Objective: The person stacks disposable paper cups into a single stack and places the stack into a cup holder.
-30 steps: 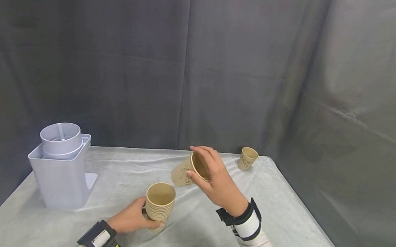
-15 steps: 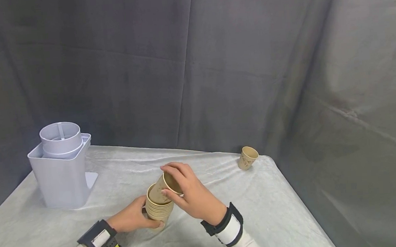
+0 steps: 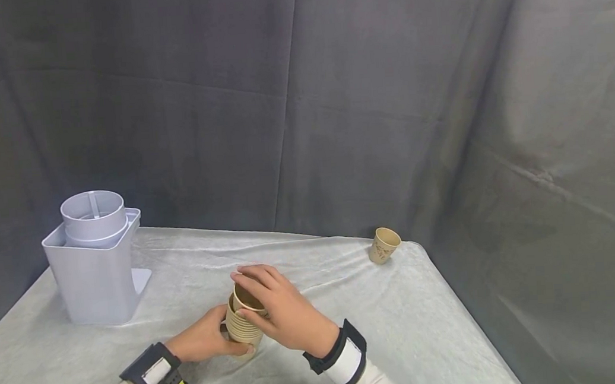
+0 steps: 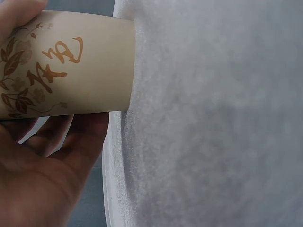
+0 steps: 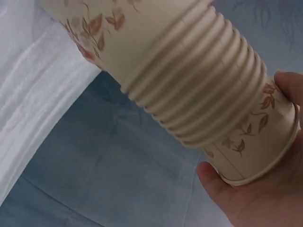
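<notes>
My left hand (image 3: pixel 205 336) is wrapped around a stack of beige paper cups (image 3: pixel 242 332) over the middle of the table. In the left wrist view, the lowest cup (image 4: pixel 99 66) shows brown leaves and orange characters, its base at the white cloth. My right hand (image 3: pixel 292 315) holds one more paper cup (image 3: pixel 247 302) near its rim, thumb on one side and fingers on the other. That cup sits partly inside the top of the stack. From the right wrist, the ribbed row of stacked rims (image 5: pixel 199 75) shows below the leaf-printed wall of the held cup (image 5: pixel 255 137).
A single paper cup (image 3: pixel 383 247) stands at the table's back right corner. On the left is a pale box-shaped container (image 3: pixel 94 284) with a round cylinder (image 3: pixel 95 224) in its top. Grey curtains (image 3: pixel 200 116) hang behind and to the right of the cloth-covered table (image 3: pixel 413 327).
My right hand has moved left and down, bringing its paper cup from beside the stack into the stack's mouth and then deeper. My left hand and the stack have stayed put.
</notes>
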The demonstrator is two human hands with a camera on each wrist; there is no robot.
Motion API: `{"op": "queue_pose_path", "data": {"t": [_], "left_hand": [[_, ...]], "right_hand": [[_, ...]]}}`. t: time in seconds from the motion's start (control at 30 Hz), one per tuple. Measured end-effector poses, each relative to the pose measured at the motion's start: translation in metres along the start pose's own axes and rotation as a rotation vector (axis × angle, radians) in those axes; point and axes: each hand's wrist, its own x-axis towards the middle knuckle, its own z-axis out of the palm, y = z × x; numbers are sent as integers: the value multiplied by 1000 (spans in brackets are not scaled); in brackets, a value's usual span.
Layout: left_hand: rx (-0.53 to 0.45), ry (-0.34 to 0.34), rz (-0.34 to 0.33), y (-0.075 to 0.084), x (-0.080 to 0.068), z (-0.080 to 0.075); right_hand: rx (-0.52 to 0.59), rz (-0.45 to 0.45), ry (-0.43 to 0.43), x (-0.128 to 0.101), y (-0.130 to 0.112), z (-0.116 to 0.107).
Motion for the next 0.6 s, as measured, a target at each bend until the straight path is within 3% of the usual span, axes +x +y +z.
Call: {"op": "queue_pose_path", "data": {"t": [0.27,0.6], "left_hand": [[-55,-23,14,-1,0,1],[-32,-27,4,-2,0,0]], "right_hand": [[-5,-13,-32,-1,0,14],[-45,-11,-56,0,1,22]]}}
